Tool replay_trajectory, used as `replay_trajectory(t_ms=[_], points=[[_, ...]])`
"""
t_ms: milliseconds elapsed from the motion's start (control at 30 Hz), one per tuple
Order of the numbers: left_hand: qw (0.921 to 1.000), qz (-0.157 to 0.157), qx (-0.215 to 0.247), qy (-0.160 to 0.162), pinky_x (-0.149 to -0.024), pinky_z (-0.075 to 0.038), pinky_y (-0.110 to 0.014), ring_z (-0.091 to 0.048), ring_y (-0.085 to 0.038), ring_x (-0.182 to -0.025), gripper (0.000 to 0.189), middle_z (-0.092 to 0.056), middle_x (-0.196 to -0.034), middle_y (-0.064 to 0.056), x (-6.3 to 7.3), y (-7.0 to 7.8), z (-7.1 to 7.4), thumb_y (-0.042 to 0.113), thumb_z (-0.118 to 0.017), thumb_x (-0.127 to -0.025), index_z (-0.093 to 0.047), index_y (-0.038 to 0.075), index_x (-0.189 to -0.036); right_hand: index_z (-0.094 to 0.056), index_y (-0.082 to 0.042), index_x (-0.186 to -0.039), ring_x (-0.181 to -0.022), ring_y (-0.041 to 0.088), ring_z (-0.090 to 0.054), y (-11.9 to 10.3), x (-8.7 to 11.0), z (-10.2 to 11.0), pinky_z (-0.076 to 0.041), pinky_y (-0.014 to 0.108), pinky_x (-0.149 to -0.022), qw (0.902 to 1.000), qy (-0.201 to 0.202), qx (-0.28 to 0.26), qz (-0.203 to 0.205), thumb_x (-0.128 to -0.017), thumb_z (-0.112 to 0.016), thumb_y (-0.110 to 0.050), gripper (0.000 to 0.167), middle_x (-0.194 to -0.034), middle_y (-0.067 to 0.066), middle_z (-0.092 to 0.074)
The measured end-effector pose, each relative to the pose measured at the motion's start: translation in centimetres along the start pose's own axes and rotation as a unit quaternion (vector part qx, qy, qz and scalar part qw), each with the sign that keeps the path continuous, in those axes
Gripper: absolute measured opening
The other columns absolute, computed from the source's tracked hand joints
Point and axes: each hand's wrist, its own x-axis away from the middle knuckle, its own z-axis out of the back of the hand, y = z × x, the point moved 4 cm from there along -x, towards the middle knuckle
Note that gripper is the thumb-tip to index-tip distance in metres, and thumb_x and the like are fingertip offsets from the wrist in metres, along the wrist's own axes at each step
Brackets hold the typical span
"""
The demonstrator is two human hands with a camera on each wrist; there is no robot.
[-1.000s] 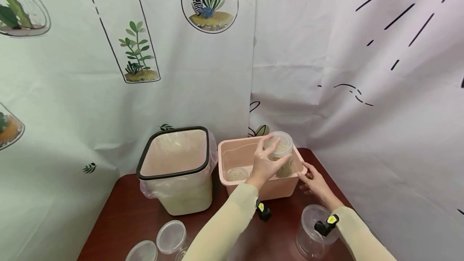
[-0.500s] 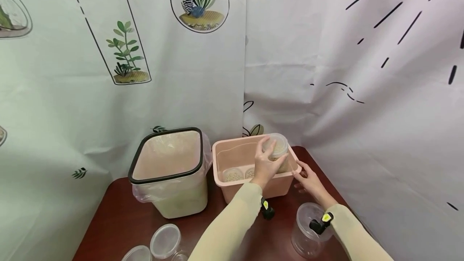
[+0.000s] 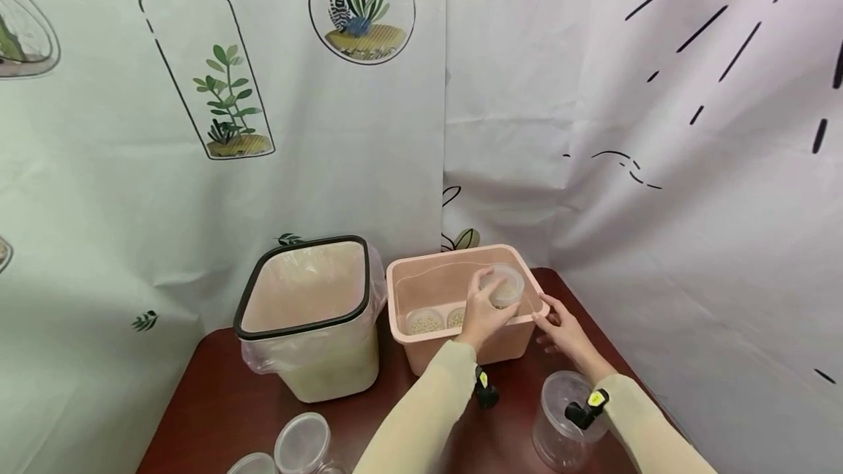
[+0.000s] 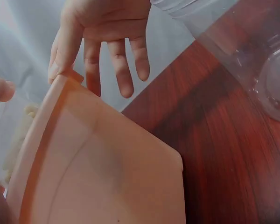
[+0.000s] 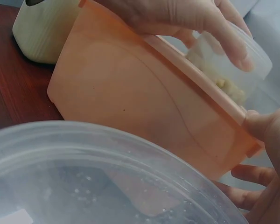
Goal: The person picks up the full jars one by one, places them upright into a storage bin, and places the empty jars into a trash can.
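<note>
My left hand [image 3: 486, 317] grips a clear lidded jar [image 3: 506, 285] by its upper part, inside the right end of the pink bin [image 3: 428, 348]. Pale yellow pieces show through the jar's wall in the right wrist view. On the bin's right front corner, my right hand [image 3: 568, 333] pinches the rim between thumb and fingers; its other fingers [image 4: 119, 70] hang outside the wall. Further left in the bin stand two tubs of pale, bean-like pieces, one at the left [image 3: 424, 322] and one partly behind my left hand [image 3: 456, 317].
A trash can [image 3: 336, 364] with a black rim and a plastic liner stands left of the bin. An empty clear jar [image 3: 560, 426] sits under my right wrist. Clear lidded jars [image 3: 303, 443] stand at the table's front left. A patterned cloth [image 3: 369, 167] hangs behind.
The jar in my left hand has gone down deeper into the bin. My right hand keeps its hold on the rim. The head view has turned slightly right.
</note>
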Motion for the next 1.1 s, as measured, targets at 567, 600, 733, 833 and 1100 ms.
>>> replay_trajectory(t_ms=[567, 600, 733, 833, 1100], points=[[0.9753, 0.158, 0.004, -0.155, -0.087, -0.045, -0.030, -0.051, -0.021, -0.108, 0.044, -0.052, -0.119, -0.010, 0.2, -1.0, -1.2, 0.015, -0.080, -0.068, -0.068, 0.007, -0.109, -0.027, -0.017, -0.145, -0.074, 0.027, -0.064, -0.2, 0.4, -0.4, -0.053, 0.043, -0.062, 0.9999, -0.002, 0.010, 0.002, -0.093, -0.056, -0.034, 0.063, -0.124, 0.028, -0.049], [0.9703, 0.178, -0.001, -0.164, -0.084, -0.046, -0.029, -0.054, -0.020, -0.105, 0.038, -0.055, -0.116, -0.010, 0.3, -1.2, -1.1, 0.013, -0.077, -0.071, -0.068, 0.006, -0.107, -0.027, -0.017, -0.145, -0.073, 0.026, -0.064, -0.1, 0.4, -0.5, -0.053, 0.043, -0.061, 1.0000, -0.002, 0.008, 0.001, -0.093, -0.057, -0.034, 0.062, -0.123, 0.028, -0.050], [0.9510, 0.236, -0.031, -0.197, -0.070, -0.050, -0.027, -0.061, -0.017, -0.086, 0.024, -0.067, -0.097, -0.007, 0.7, -1.9, -0.7, 0.002, -0.061, -0.076, -0.071, 0.002, -0.097, -0.027, -0.016, -0.145, -0.074, 0.030, -0.064, 0.0, 0.4, -0.7, -0.053, 0.042, -0.060, 1.0000, -0.004, 0.000, -0.007, -0.093, -0.057, -0.033, 0.062, -0.123, 0.029, -0.050], [0.9474, 0.226, -0.065, -0.217, -0.068, -0.050, -0.027, -0.063, -0.016, -0.082, 0.023, -0.068, -0.092, -0.006, 0.8, -1.9, -0.5, 0.004, -0.057, -0.077, -0.072, 0.003, -0.094, -0.027, -0.016, -0.145, -0.074, 0.031, -0.064, 0.1, 0.4, -0.6, -0.053, 0.042, -0.060, 1.0000, 0.000, 0.005, -0.007, -0.093, -0.057, -0.031, 0.062, -0.123, 0.030, -0.050], [0.9662, 0.126, -0.107, -0.198, -0.076, -0.049, -0.028, -0.060, -0.020, -0.096, 0.020, -0.059, -0.108, -0.007, 0.7, -0.9, 0.6, 0.018, -0.062, -0.084, -0.070, 0.008, -0.100, -0.026, -0.015, -0.145, -0.074, 0.032, -0.064, -0.3, 0.3, -0.2, -0.052, 0.048, -0.064, 1.0000, 0.000, 0.001, -0.008, -0.094, -0.056, -0.031, 0.062, -0.121, 0.030, -0.050]])
